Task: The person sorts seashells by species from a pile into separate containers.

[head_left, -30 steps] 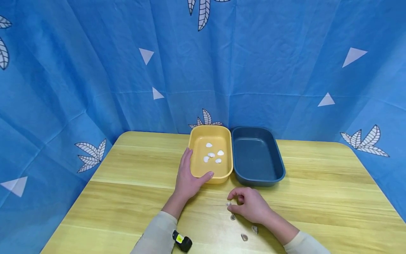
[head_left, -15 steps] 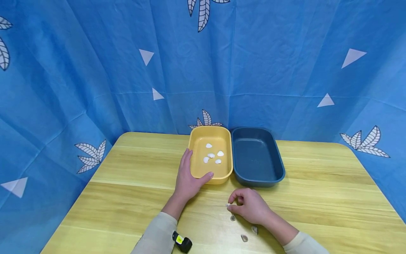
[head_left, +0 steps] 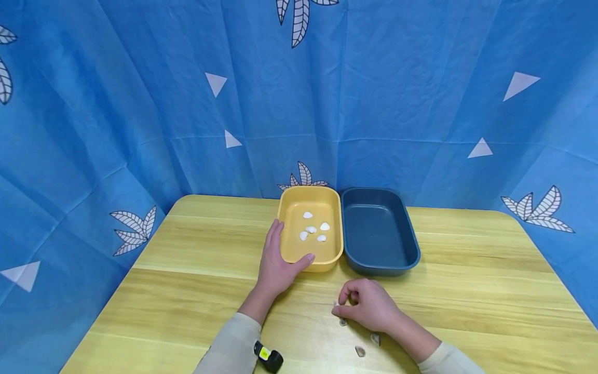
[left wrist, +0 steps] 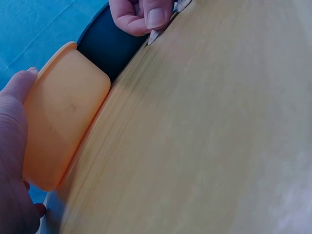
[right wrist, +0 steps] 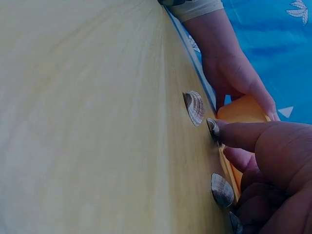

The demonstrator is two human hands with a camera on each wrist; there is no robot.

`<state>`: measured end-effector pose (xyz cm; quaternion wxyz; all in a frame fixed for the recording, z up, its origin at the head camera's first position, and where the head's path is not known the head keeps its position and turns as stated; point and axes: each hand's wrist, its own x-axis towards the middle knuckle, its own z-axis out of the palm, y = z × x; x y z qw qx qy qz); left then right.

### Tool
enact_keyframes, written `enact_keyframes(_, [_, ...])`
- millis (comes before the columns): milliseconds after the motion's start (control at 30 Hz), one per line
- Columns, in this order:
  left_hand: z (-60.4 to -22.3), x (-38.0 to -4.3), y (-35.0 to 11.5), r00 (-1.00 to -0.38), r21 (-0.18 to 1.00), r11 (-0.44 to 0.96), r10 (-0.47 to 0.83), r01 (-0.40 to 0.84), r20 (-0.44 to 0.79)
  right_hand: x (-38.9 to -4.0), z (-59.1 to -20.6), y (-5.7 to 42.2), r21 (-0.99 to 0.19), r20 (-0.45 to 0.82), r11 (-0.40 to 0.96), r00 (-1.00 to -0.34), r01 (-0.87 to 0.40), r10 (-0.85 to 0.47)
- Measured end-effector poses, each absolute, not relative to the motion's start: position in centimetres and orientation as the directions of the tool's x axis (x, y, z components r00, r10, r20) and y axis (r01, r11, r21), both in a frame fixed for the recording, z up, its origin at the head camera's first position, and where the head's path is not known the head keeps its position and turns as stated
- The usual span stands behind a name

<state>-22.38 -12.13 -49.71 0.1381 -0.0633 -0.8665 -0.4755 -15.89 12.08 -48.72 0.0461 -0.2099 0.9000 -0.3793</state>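
Note:
My left hand [head_left: 277,265] holds the near left corner of a yellow plastic tray [head_left: 340,244], fingers along its left side and thumb at the front rim. Several white seashells [head_left: 307,214] lie inside it. In front of the trays, my right hand [head_left: 371,304] pinches a small ridged seashell [right wrist: 213,127] at the tabletop between thumb and index finger. The fingers partly hide this shell in the head view. Closer to me lie more greyish-brown seashells, one [head_left: 343,322] just below the thumb, another [head_left: 360,351] further down and one [head_left: 375,339] beside the wrist.
A dark blue tray [head_left: 413,234] stands against the yellow tray's right side with no shells in it. Both are near the back edge of the wooden table [head_left: 187,291]. A blue patterned curtain [head_left: 397,104] hangs behind. A black device [head_left: 269,358] sits at the left sleeve.
My right thumb and index finger have closed in around the shell, and the right hand has shifted slightly towards me. My left hand and both trays stay in place.

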Motion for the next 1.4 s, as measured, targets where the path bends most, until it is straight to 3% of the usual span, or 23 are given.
enact_keyframes(433, [-49.8,-22.5,-12.2,-0.954,0.8,0.551,-0.024,0.235,0.297,-16.7,-48.7,12.9,-0.734,0.064,0.525,-0.813,-0.432,-0.579])
enact_keyframes(1167, [-49.9,-22.5,-12.1,-0.953,0.808,0.539,-0.029,0.24,0.303,-16.3,-47.6,12.8,-0.808,0.025,0.479,-0.833,-0.342,-0.552])
enact_keyframes(1400, [-49.8,-22.4,-12.1,-0.956,0.807,0.543,-0.025,0.232,0.291,-16.0,-45.5,12.9,-0.823,0.101,0.436,-0.848,-0.365,-0.52])
